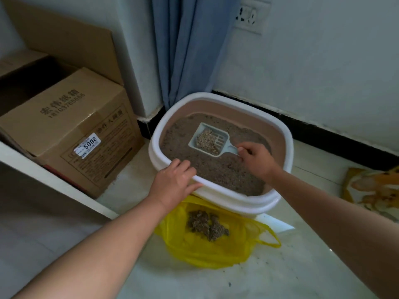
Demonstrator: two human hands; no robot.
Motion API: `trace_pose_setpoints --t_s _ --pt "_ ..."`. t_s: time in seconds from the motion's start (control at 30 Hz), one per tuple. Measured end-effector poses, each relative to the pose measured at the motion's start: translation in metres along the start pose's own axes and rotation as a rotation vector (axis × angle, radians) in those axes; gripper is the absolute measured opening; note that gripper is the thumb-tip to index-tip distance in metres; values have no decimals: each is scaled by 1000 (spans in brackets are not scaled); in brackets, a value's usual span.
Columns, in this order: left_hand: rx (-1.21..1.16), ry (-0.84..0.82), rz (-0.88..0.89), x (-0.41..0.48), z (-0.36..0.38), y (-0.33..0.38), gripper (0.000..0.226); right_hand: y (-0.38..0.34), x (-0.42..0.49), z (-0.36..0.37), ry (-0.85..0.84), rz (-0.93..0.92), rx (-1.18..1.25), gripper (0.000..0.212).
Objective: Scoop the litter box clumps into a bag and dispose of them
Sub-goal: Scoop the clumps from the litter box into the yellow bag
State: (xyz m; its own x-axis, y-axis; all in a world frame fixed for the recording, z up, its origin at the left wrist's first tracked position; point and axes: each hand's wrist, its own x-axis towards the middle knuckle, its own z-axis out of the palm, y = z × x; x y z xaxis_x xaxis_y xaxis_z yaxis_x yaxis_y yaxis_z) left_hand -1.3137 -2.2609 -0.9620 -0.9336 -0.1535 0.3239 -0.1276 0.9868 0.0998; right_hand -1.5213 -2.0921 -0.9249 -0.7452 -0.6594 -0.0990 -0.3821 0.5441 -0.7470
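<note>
Right hand grips the scoop handle, a clump load lifted over the litter mid-box. Left hand, fingers flat, steadies the litter box near rim. Keep scoop level, shake loose grains through, then tip into yellow bag at the near edge.

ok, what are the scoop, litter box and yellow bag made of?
Scoop: apparently moulded plastic, pale blue-grey, matte; slotted, one-piece.
Litter box: rigid plastic, smooth white rim with slight sheen, tan inner wall.
Yellow bag: thin plastic film, translucent and crumpled; clumps show through.
</note>
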Motion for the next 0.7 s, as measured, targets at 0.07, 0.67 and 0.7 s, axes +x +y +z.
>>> trace_pose_setpoints --t_s 0.07,0.67,0.7 --pt "-1 -25 -4 1 -2 1 37 7 -19 -21 -3 -3 -12 24" --pt "-68 -220 -183 2 -25 30 35 49 -172 -65 -286 -132 -85 38" --pt "-60 -234 -185 2 -26 30 36 50 -173 -62 -294 -144 -101 37"
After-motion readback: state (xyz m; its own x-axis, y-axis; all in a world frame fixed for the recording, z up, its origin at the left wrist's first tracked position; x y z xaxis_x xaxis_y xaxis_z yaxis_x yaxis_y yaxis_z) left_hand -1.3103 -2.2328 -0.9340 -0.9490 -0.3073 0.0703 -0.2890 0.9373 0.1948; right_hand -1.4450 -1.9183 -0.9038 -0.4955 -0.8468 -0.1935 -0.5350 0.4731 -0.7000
